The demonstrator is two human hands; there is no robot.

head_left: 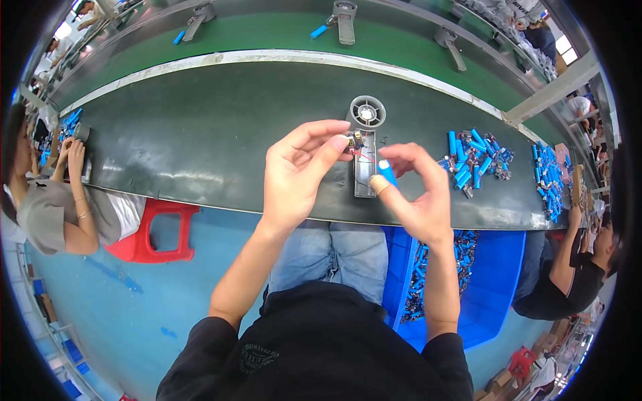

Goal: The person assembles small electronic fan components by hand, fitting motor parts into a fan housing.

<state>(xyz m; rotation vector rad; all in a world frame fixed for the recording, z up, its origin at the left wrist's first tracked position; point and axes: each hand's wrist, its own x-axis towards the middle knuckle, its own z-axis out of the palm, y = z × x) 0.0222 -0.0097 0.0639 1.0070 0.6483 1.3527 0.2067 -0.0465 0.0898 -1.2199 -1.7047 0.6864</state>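
Pinched between the thumb and fingers of my left hand [292, 177] is a small circuit board [352, 142]. My right hand [426, 197] grips a blue cylindrical battery [386, 171] between thumb and fingers, its pale end tilted up. Thin red wires run by the board, between the two hands. Below them on the bench lies a grey handheld fan housing [367, 111], its round grille at the far end. The open, hollow handle [364, 186] points toward me, and both hands hover over it.
To the right on the dark bench [221, 127] lies a pile of blue batteries with boards [476, 159]. A blue bin [491, 287] with more stands beside my legs. Past the bench's pale edge, a green belt [267, 37] carries several fan housings. Co-workers sit on both sides.
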